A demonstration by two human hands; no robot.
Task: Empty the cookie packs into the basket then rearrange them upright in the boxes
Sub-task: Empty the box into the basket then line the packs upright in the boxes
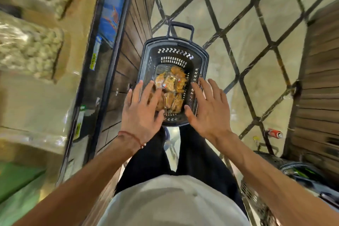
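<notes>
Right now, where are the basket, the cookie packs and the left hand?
basket [176, 55]: head view, far inside wall.
cookie packs [172, 82]: head view, top of the pile.
left hand [141, 113]: head view, back of the hand.

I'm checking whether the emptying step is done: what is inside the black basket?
A heap of clear-wrapped golden cookie packs lies in the basket. The left hand spreads over the near ones, hiding them in part; the basket's bottom under the heap cannot be seen.
</notes>
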